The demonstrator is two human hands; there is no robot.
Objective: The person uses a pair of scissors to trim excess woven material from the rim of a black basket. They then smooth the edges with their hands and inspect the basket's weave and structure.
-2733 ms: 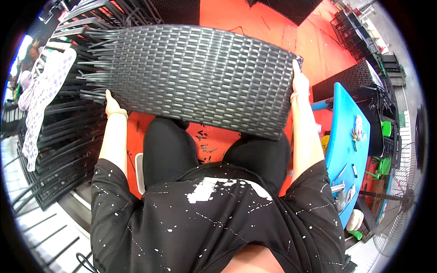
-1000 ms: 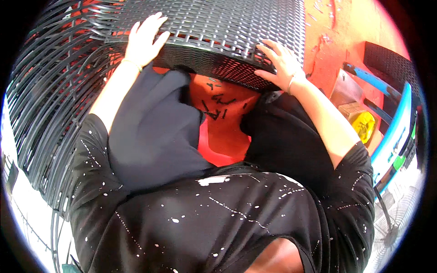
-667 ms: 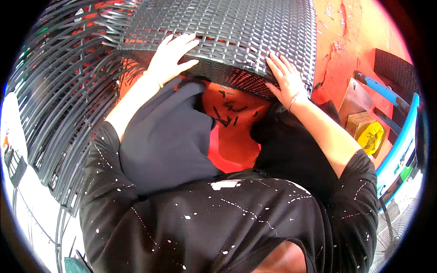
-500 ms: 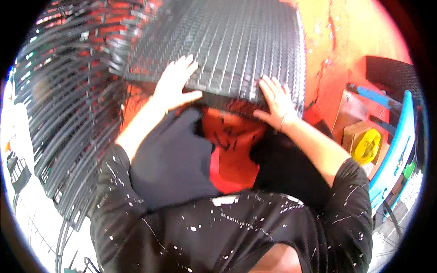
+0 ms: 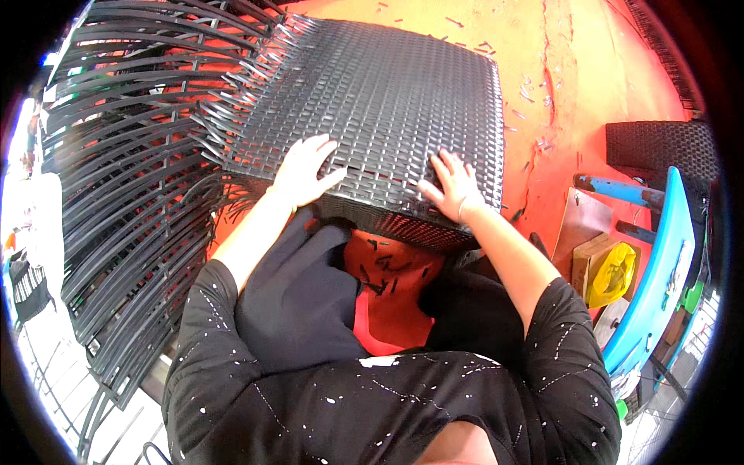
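- hands?
- my left hand (image 5: 304, 174) and right hand (image 5: 456, 190) rest by the near edge of the woven black piece (image 5: 372, 112), fingers (image 5: 308, 151) apart, clamping nothing.
- piece?
- runs out ahead of both; long axis unclear. loose strands (image 5: 221, 128) nearer my left.

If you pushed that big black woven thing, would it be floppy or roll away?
The black woven piece would probably feel fairly stiff: its top looks nearly flat under the left hand and right hand. It likely wouldn't roll, having broad, flattish sides. The loose strand ends at its left may bend, since they stick out unwoven.
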